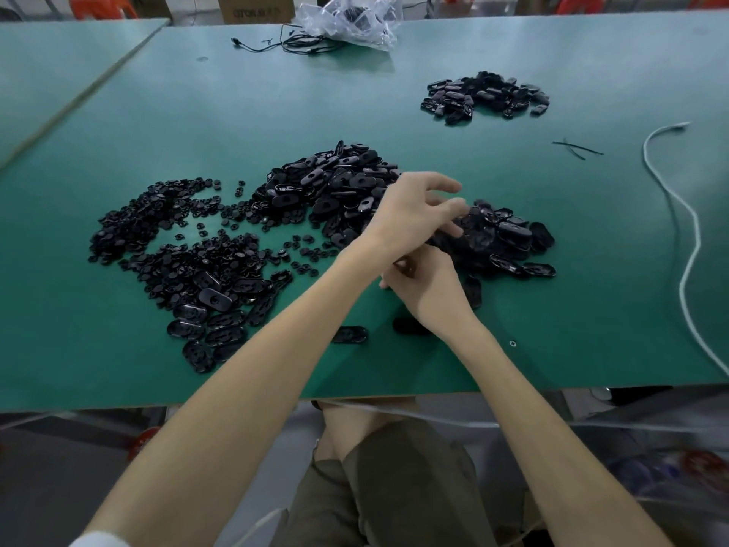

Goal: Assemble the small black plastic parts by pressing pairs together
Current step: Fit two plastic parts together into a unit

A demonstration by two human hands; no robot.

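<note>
Black part (406, 267) in right hand (432, 288) grip, long axis unclear; left hand (414, 209) grip wide over pile (509, 234).

The green table top (197, 112) is showing smooth and matt. Black plastic oval shells (335, 183) are glinting, semi-glossy, as are the small round pieces (157, 223) at 9 o'clock. At 12 o'clock a clear plastic bag (351, 21) is shining, crinkled, by a matt cardboard box (256, 9). At 6 o'clock, olive cloth trousers (394, 487) are looking matt.
</note>
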